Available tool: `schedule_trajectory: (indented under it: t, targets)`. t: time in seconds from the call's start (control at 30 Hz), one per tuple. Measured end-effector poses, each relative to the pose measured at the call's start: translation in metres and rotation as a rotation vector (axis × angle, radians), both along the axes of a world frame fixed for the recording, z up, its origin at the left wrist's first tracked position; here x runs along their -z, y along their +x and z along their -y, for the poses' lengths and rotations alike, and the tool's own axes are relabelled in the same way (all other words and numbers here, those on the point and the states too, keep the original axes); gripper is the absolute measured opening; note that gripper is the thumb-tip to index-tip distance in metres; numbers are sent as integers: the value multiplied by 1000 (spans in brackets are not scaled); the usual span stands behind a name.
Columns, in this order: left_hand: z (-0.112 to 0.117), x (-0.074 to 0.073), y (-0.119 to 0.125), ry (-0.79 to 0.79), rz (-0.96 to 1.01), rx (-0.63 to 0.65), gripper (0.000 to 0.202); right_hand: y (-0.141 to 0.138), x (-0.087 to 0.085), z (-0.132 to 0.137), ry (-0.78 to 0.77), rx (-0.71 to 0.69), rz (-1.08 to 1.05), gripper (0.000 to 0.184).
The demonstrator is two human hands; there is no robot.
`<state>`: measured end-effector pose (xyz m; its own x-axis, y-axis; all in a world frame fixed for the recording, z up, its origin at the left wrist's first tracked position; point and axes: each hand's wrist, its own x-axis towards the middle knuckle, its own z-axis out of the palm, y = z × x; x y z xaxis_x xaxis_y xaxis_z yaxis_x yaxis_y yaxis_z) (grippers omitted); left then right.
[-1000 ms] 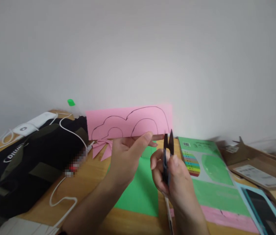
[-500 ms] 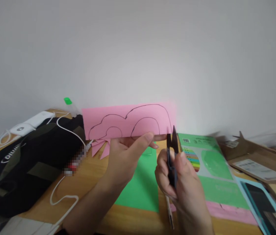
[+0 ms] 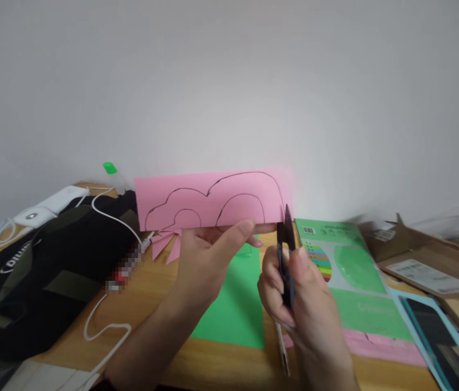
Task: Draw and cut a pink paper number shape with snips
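My left hand (image 3: 208, 255) pinches the lower edge of a pink paper strip (image 3: 213, 198), holding it upright above the desk. A black outline of rounded humps is drawn on the strip. My right hand (image 3: 294, 293) is closed around small black snips (image 3: 285, 244), blades pointing up. The blade tips touch the strip's lower right edge, beside the end of the drawn line.
A green sheet (image 3: 233, 309) lies on the wooden desk (image 3: 151, 293) under my hands. Pink scraps (image 3: 166, 244) sit behind my left hand. A black bag (image 3: 37, 271) with white cables fills the left. A coloured paper pack (image 3: 347, 277), cardboard boxes (image 3: 428, 260) and a phone (image 3: 437, 336) lie right.
My right hand has brought the snips up and to the right, from below the strip to its lower right edge. The strip has shifted slightly left and up.
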<state>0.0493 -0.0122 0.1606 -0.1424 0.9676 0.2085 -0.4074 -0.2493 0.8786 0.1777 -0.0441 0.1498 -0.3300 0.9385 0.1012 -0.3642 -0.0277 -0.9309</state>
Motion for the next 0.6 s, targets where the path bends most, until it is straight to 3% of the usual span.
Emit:
schedule_trajectory:
  t: [0.6]
  targets:
    - [1, 3, -1, 22, 39, 21, 18, 0, -1, 0, 11, 22, 28, 57]
